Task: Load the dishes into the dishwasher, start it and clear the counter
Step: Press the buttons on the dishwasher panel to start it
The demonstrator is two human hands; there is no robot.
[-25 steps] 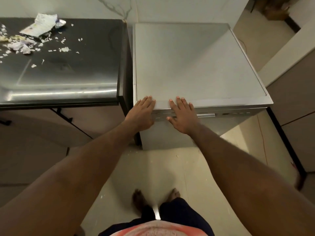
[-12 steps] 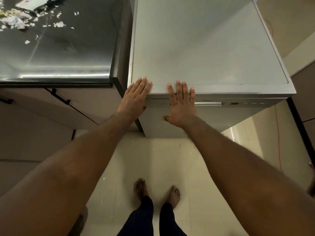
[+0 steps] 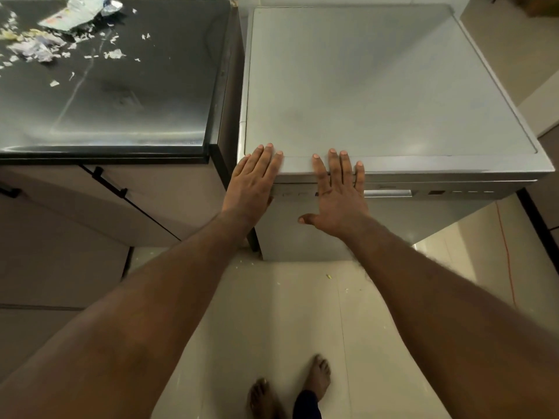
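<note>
Two big blocks fill most of what we see: the grey dishwasher (image 3: 393, 86), its door closed, on the right, and the dark counter (image 3: 136, 95) just beside it on the left. Below both lies the pale tiled floor (image 3: 272, 313), where our bare feet (image 3: 317, 376) stand in front of the machine. Our arms reach forward to the dishwasher's front edge.

Our left hand (image 3: 251, 182) lies flat at the front left corner. Its fingers are straight and close together, with the tips on the top and the palm over the edge. Our right hand (image 3: 338, 195) is near it but not touching it. Its fingers are straight and slightly spread on the front edge, the palm is against the top of the door beside the control strip (image 3: 447, 192), and the thumb sticks out to the left. Both hands press flat and grip nothing.

At the counter's far left lie a crumpled wrapper (image 3: 78, 10) and scattered paper scraps (image 3: 33, 49). A black handle (image 3: 109, 182) sits on the cabinet under the counter. A thin orange cable (image 3: 505, 246) runs down by the dishwasher's right side.
</note>
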